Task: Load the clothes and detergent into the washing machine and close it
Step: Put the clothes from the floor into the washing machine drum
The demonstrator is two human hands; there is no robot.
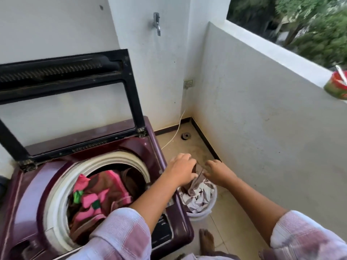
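Gripping the cloth (pixel 199 187), the left hand (pixel 181 172) hangs over the bucket (pixel 200 215).

A tap (pixel 156 23) hangs above a floor drain (pixel 185 136).

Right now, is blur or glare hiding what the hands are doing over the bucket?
Head view: even daylight, no glare; slight motion blur softens the left hand gripping the cloth and the right hand above the bucket, yet both are readable; wide-angle bending curves the lid, and the trees smear.

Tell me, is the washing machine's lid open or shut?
Open. The lid stands tilted up near the wall, and pink-and-brown clothes show inside the drum.
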